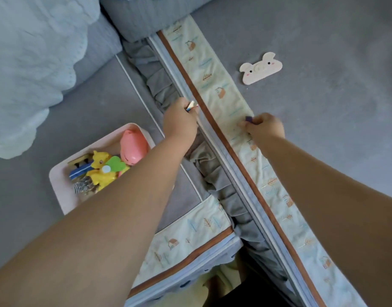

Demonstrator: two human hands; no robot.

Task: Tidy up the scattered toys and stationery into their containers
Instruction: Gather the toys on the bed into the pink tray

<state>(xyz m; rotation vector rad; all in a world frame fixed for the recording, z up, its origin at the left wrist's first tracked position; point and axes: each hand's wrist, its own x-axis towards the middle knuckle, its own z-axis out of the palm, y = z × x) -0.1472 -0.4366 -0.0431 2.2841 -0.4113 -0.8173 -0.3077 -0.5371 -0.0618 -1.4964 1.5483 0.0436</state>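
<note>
Two hands: left [179, 122] grips several crayons [191, 106], right [264, 127] pinches one purple piece [248, 119].

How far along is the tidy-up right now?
Partly done. The pink tray already holds several toys, including a yellow toy and a pink toy. In hand: the left hand grips small stationery pieces, the right hand pinches a small dark piece. Left: the pig-shaped piece on the grey surface.

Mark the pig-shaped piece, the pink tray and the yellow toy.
pig-shaped piece [261, 68]: head view, middle of its flat face.
pink tray [57, 187]: head view, near left rim.
yellow toy [101, 168]: head view, its body, inside the tray.
</note>
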